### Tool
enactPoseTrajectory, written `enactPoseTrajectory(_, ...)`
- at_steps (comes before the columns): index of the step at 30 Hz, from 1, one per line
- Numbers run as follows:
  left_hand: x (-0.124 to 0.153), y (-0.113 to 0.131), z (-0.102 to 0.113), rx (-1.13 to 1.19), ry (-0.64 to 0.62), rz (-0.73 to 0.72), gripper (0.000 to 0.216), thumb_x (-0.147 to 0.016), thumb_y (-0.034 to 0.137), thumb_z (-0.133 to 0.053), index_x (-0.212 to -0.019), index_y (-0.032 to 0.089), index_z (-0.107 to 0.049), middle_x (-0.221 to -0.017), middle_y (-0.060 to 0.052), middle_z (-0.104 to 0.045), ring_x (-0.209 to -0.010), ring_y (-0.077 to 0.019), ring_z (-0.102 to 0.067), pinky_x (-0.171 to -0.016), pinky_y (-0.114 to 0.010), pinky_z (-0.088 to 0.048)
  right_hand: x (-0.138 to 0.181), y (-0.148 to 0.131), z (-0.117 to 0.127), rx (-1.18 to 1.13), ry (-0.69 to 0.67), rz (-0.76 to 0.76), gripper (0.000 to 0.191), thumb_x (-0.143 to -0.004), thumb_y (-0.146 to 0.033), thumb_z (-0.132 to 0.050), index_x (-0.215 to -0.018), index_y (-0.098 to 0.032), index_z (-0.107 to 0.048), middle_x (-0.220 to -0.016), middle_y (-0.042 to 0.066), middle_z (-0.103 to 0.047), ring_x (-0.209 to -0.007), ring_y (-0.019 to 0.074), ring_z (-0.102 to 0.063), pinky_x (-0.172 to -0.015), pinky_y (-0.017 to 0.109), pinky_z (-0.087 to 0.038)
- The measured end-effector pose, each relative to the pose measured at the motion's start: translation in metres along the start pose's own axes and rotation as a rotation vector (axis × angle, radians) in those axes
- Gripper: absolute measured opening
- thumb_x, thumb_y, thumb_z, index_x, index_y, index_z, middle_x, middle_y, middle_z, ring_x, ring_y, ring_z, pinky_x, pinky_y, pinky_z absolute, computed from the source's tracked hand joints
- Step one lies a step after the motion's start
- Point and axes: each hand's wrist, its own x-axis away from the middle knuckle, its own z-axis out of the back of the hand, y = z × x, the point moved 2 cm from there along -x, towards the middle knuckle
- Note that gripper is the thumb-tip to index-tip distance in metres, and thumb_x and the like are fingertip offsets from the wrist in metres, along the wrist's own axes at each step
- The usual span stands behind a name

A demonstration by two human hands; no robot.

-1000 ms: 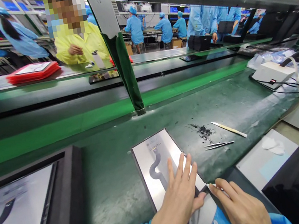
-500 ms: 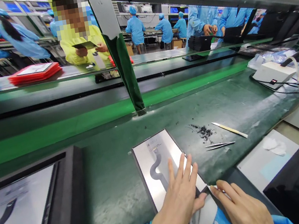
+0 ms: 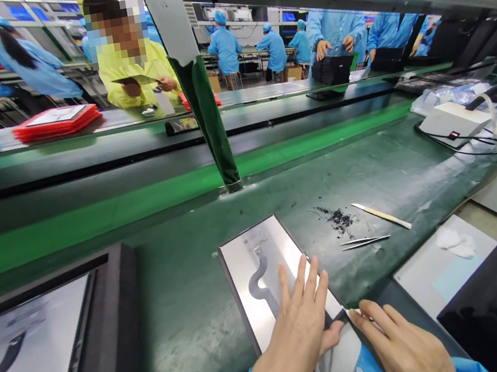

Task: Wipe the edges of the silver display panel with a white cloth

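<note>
Left hand (image 3: 296,325) on panel (image 3: 277,251), long axis probably running away-left

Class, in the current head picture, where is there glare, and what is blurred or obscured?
Head view: whitish glare lies on the green bench left of the silver panel; head view: the panel's print is too blurred to read; head view: pixel blocks hide the face of the person in yellow.
</note>
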Motion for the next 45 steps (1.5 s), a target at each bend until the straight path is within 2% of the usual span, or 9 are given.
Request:
enactPoseTrajectory(9, -0.0021, -0.0001, 0.0044, -0.033, -0.041, -0.031, 0.066, -0.086, 0.033, -0.070, -0.140, 0.007, -0.042, -0.152, -0.025, -0.039, -0.143, -0.0412, -0.030, -0.107, -0.070, -0.035, 0.0007, 0.0005, -0.0012, -0.012, -0.002, 0.002, 0.043, -0.106, -0.014, -0.029, -0.100, -0.017, -0.071, -0.097, 0.005, -0.077, -0.072, 0.0129, -0.064, -0.058, 0.024, -0.042)
enactPoseTrajectory(21, -0.0003, -0.0011, 0.0005, 0.003, -0.011, -0.006, 0.065, -0.088, 0.032, -0.066, -0.143, 0.011, -0.039, -0.153, -0.024, -0.037, -0.146, -0.0385, -0.025, -0.110, -0.069, -0.031, 0.0001, 0.0015, -0.0012, 0.014, -0.028, 0.027, 0.044, -0.104, -0.011, -0.029, -0.102, -0.017, -0.073, -0.100, 0.006, -0.077, -0.074, 0.0137, -0.064, -0.058, 0.025, -0.045)
enactPoseTrajectory(24, -0.0011, -0.0014, 0.0005, -0.016, -0.039, -0.007, 0.063, -0.088, 0.032, -0.065, -0.142, 0.012, -0.041, -0.153, -0.024, -0.037, -0.145, -0.0389, -0.028, -0.109, -0.069, -0.032, -0.0013, 0.0014, 0.0009, 0.012, 0.000, 0.036, 0.045, -0.105, -0.012, -0.028, -0.101, -0.017, -0.073, -0.096, 0.006, -0.077, -0.074, 0.0139, -0.064, -0.059, 0.025, -0.045)
enactPoseTrajectory(29, -0.0037, 0.0000, 0.0032, -0.049, -0.041, -0.033, 0.065, -0.085, 0.031, -0.070, -0.139, 0.006, -0.044, -0.151, -0.026, -0.039, -0.142, -0.0425, -0.032, -0.105, -0.071, -0.036, -0.0017, 0.0020, 0.0002, 0.006, -0.018, 0.031, 0.044, -0.105, -0.012, -0.029, -0.102, -0.017, -0.072, -0.099, 0.006, -0.076, -0.075, 0.0135, -0.064, -0.060, 0.024, -0.044)
enactPoseTrajectory(33, -0.0045, 0.0005, 0.0025, -0.064, -0.058, -0.026, 0.066, -0.083, 0.033, -0.072, -0.138, 0.008, -0.045, -0.151, -0.025, -0.040, -0.141, -0.0422, -0.034, -0.106, -0.069, -0.036, -0.0002, 0.0021, -0.0013, 0.011, -0.017, 0.021, 0.044, -0.105, -0.014, -0.028, -0.101, -0.019, -0.072, -0.098, 0.005, -0.076, -0.074, 0.0136, -0.064, -0.059, 0.024, -0.043)
enactPoseTrajectory(38, -0.0037, 0.0000, 0.0006, -0.047, -0.056, -0.018, 0.065, -0.086, 0.034, -0.068, -0.141, 0.009, -0.044, -0.153, -0.024, -0.037, -0.143, -0.0411, -0.030, -0.108, -0.070, -0.033, -0.0023, 0.0020, 0.0007, 0.008, -0.016, 0.032, 0.045, -0.106, -0.013, -0.027, -0.100, -0.018, -0.072, -0.098, 0.005, -0.076, -0.072, 0.0127, -0.064, -0.058, 0.023, -0.043)
enactPoseTrajectory(45, -0.0056, 0.0013, 0.0025, -0.101, -0.075, -0.032, 0.067, -0.084, 0.035, -0.071, -0.139, 0.007, -0.046, -0.150, -0.026, -0.041, -0.140, -0.0435, -0.037, -0.104, -0.071, -0.037, -0.0021, 0.0019, 0.0007, 0.010, -0.011, 0.029, 0.044, -0.106, -0.014, -0.027, -0.102, -0.018, -0.071, -0.099, 0.005, -0.076, -0.074, 0.0141, -0.064, -0.060, 0.024, -0.043)
